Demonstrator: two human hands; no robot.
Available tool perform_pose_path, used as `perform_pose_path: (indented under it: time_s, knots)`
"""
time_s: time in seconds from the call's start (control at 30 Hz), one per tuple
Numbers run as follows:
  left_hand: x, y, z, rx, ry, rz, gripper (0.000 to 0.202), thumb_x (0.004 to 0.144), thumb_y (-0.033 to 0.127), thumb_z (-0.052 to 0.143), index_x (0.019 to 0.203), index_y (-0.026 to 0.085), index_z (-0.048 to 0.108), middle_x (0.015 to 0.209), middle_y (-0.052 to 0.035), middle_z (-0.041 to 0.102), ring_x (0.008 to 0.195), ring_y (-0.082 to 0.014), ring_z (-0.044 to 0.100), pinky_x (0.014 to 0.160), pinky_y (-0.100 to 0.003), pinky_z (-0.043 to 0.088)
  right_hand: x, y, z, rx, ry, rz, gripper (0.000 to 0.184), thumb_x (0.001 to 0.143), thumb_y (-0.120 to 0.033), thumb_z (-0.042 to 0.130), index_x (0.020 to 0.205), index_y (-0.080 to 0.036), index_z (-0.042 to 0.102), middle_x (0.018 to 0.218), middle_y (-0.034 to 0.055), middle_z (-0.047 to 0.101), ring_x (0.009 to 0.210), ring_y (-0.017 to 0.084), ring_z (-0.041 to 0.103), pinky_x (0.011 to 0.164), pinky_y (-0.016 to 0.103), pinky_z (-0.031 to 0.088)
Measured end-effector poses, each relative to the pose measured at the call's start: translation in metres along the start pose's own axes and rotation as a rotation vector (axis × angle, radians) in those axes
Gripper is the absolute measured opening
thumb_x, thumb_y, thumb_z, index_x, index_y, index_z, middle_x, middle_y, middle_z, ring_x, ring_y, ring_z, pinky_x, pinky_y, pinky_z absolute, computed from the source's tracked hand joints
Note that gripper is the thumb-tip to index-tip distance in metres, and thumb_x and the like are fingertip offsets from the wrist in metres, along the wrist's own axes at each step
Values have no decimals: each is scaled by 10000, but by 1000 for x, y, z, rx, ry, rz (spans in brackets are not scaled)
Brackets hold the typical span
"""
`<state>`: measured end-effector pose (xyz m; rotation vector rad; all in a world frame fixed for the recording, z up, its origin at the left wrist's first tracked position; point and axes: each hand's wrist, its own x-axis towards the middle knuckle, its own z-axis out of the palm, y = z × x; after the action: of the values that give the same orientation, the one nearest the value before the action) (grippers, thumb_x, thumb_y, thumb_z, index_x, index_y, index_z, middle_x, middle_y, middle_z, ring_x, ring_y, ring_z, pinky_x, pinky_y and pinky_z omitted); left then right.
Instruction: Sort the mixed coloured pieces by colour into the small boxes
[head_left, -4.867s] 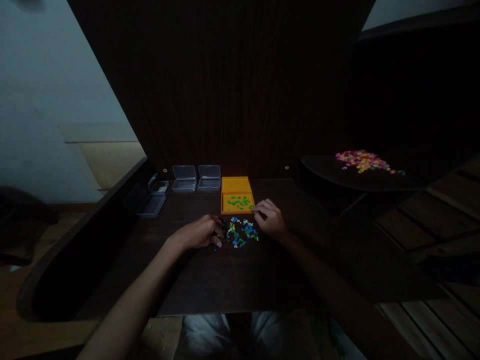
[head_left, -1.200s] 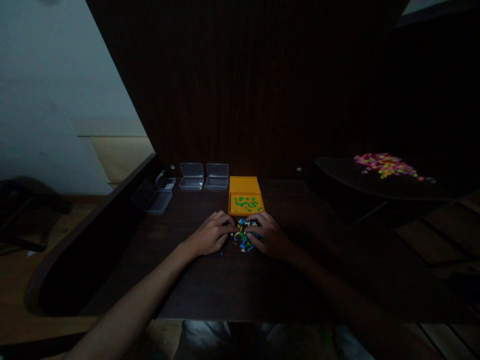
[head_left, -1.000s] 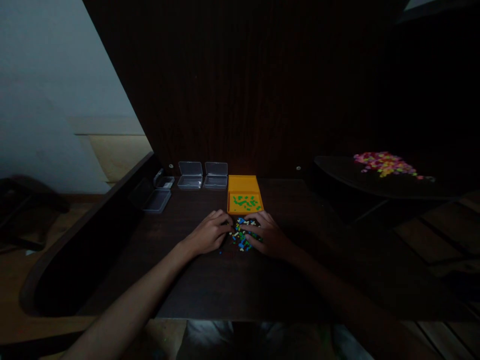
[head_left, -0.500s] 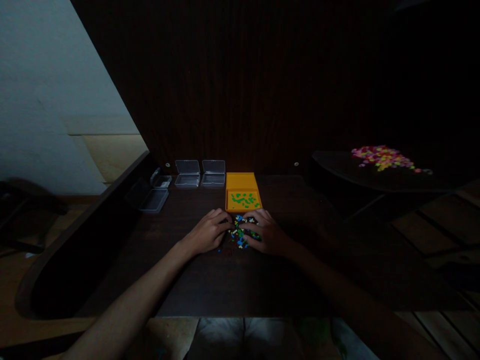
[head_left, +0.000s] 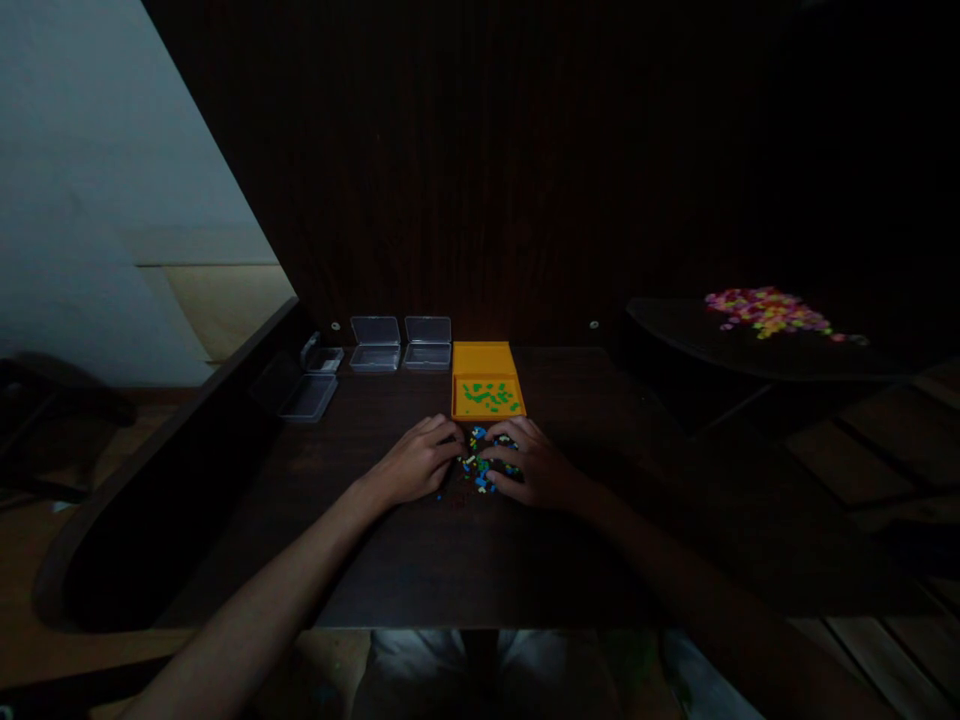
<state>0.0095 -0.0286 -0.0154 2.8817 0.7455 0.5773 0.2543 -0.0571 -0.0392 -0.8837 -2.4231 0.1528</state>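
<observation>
A small pile of mixed toy building bricks, blue, green, white, yellow and brown, lies on the dark wooden desk between my hands. At its left edge is my left hand, fingers bent and apart, with nothing visible in them. My right hand reaches over the pile from the right; its fingers are spread and hide some of the bricks. Just beyond the pile stands an open yellow box with its lid tipped back. Several green bricks lie scattered inside it.
Clear plastic cases with raised lids stand left of the yellow box: one case, another case, a small case and a nearer case. Pink and yellow pieces are heaped on a dark shelf at right. A dark panel rises behind.
The view has shifted very slightly. My right hand's fingers have moved a little among the bricks; my left hand stays nearly where it was.
</observation>
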Motion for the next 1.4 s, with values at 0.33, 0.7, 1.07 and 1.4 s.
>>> perform_pose_path:
  time_s: [0.33, 0.7, 1.07, 1.4]
  knots:
    - [1, 3, 1, -18, 2, 2, 270, 916, 87, 451, 1055, 172, 667, 1079, -87, 619, 1017, -210, 543, 914, -346, 463, 1, 1, 2, -40, 16, 27, 222, 914, -318, 603, 1093, -209, 676, 1126, 112, 595, 1042, 263, 522, 906, 441, 433]
    - [1, 1, 3, 15, -4, -54, 320, 907, 89, 452, 1135, 175, 659, 1113, -98, 607, 1006, -225, 538, 914, -386, 479, 0, 0, 2, -64, 18, 103, 236, 908, -304, 605, 1113, -206, 668, 1153, 115, 603, 1058, 275, 516, 912, 454, 413]
    - [3, 3, 1, 0, -20, -38, 346, 891, 73, 480, 1170, 163, 663, 1196, -111, 568, 1084, -237, 512, 961, -386, 475, 0, 0, 4, -107, 36, 103, 247, 928, -326, 581, 1113, -186, 666, 1148, 129, 601, 1060, 278, 514, 885, 442, 412]
    - [1, 0, 2, 22, -5, -82, 375, 891, 87, 480, 1218, 173, 643, 1213, -121, 573, 1071, -252, 515, 946, -420, 476, 0, 0, 4, -117, 24, 103, 240, 911, -307, 602, 1111, -193, 671, 1140, 123, 598, 1048, 274, 517, 887, 428, 405]
